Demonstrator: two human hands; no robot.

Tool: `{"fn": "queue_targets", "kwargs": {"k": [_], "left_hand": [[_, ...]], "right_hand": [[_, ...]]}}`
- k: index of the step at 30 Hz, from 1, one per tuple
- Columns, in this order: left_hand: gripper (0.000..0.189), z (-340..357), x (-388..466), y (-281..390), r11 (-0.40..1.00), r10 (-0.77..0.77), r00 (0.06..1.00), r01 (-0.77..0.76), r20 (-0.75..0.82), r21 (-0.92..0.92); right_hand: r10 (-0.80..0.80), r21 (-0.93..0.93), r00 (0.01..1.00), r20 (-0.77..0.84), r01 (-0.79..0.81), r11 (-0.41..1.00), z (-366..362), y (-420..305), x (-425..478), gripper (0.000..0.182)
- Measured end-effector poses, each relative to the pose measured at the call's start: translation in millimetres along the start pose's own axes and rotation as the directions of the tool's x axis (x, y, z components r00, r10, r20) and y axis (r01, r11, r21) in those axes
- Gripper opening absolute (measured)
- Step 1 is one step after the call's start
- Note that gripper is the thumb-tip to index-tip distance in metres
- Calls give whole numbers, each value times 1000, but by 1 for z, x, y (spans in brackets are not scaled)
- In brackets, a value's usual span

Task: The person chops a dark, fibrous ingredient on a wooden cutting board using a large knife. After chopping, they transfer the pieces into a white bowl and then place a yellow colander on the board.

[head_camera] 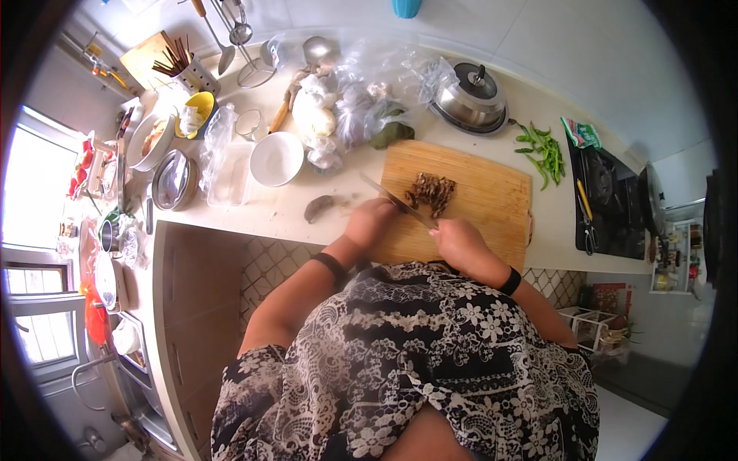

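My right hand point(460, 241) grips the handle end of a kitchen knife point(412, 211), whose blade slants up to the left across the left part of a wooden cutting board point(490, 213). Close against the blade's near side, at the board's left edge, is my left hand point(372, 223); its fingertips are hidden, so what it holds cannot be told. Just beyond the knife lies a pile of chopped dark brown food point(435, 191). On the counter left of my left hand rests a greyish-brown piece of food point(318, 207).
A white bowl point(277, 159), a clear plastic container point(229, 174) and filled plastic bags point(314, 112) stand beyond the left hand. A lidded steel pan point(474, 101) is behind the board. Green chili peppers point(543, 151) lie to its right, before a black cooktop point(605, 201) bearing scissors point(589, 236).
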State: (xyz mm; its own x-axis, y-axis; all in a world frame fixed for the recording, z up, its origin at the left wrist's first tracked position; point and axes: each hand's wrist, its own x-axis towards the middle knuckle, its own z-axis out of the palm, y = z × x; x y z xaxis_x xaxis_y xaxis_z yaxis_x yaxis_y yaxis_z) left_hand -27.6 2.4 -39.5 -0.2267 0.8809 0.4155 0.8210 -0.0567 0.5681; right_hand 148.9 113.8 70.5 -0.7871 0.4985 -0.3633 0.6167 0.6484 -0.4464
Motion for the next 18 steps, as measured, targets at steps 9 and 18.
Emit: {"fn": "queue_targets", "kwargs": {"k": [9, 18], "left_hand": [[22, 1, -1, -3, 1000, -23, 999, 23, 36, -2], [19, 3, 0, -4, 994, -32, 999, 36, 38, -102]], "right_hand": [[34, -77, 992, 122, -25, 997, -10, -3, 12, 27], [-52, -112, 991, 124, 66, 992, -2, 7, 29, 31]]}}
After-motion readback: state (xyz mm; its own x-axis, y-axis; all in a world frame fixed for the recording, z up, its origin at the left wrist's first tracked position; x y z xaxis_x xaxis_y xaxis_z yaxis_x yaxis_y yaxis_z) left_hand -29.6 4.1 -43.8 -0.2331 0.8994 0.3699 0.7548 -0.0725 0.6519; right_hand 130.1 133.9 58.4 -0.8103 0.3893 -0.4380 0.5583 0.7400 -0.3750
